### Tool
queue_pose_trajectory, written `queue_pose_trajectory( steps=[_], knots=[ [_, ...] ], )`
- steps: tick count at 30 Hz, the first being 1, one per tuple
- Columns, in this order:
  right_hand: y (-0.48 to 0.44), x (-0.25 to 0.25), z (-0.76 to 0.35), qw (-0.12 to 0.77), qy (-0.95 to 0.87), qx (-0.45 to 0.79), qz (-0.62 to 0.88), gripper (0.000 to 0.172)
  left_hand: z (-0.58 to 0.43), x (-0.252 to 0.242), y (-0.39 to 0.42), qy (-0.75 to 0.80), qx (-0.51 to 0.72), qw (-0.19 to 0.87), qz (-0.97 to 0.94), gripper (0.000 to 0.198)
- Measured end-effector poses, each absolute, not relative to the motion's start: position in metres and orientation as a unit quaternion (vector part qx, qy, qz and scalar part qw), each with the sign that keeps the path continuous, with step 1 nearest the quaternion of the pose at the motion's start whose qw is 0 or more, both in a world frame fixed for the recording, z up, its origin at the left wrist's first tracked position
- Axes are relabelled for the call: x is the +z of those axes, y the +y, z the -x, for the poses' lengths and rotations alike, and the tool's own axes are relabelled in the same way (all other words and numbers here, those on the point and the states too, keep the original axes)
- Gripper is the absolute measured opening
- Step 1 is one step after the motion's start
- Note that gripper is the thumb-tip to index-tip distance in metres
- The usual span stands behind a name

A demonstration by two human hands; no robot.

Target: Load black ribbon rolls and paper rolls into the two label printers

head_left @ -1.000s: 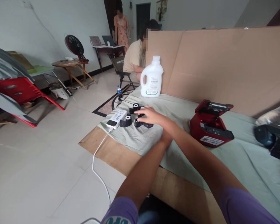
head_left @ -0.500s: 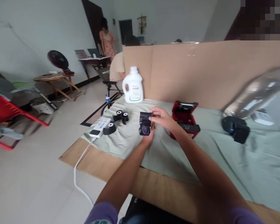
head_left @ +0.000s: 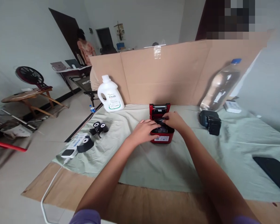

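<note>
A small red printer (head_left: 162,139) with a raised lid stands on the cloth, a white label on its near side. Down in its open bay lies a black, shiny roll (head_left: 162,128), partly covered by my fingers. My left hand (head_left: 144,131) reaches in from the left, fingers over the roll and thumb at the printer's near left corner. From the right, my right hand (head_left: 174,120) has its bent fingers on the far part of the roll. Its fingertips are partly hidden inside the bay.
Black rolls with white cores (head_left: 100,127) lie at left beside a white power strip (head_left: 78,143). A white jug (head_left: 110,95) stands by the cardboard screen (head_left: 163,74). On the right are a large clear bottle (head_left: 221,84), a black device (head_left: 210,121) and a dark flat object (head_left: 272,174).
The black roll has moved from above the cloth on the left into the open red printer, both hands going with it. The printer now sits nearer the middle of my view, which has turned right.
</note>
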State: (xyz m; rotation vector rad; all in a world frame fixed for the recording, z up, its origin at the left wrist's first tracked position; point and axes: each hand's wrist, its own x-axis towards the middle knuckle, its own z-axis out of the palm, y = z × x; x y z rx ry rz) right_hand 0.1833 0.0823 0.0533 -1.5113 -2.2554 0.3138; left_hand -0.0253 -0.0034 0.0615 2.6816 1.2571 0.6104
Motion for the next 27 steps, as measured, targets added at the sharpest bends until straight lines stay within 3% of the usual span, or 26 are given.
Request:
queue_pose_trajectory(
  steps=[5,9,12,15,18,24,27],
  knots=[
    [0.080,0.042,-0.173,0.169,-0.791,0.070,0.584,0.028,0.019,0.075,0.011,0.421,0.162,0.074,-0.889,0.039],
    [0.085,0.042,-0.179,0.204,-0.756,0.120,0.611,0.036,0.014,0.066,0.015,0.438,0.173,0.055,-0.880,0.034],
    [0.096,0.045,-0.186,0.330,-0.683,0.206,0.618,0.052,0.010,0.063,0.018,0.442,0.177,0.053,-0.878,0.032],
    [0.103,0.049,-0.189,0.490,-0.627,0.289,0.533,0.061,0.007,0.064,0.019,0.443,0.173,0.027,-0.880,0.034],
    [0.103,0.054,-0.189,0.541,-0.609,0.333,0.475,0.045,0.006,0.066,0.018,0.444,0.164,-0.028,-0.880,0.039],
    [0.083,0.039,-0.192,0.553,-0.551,0.338,0.526,0.022,0.005,0.071,0.011,0.412,0.197,-0.090,-0.885,0.038],
    [0.067,0.009,-0.194,0.559,-0.548,0.393,0.483,0.040,0.003,0.072,0.008,0.414,0.221,-0.095,-0.878,0.037]
  ],
)
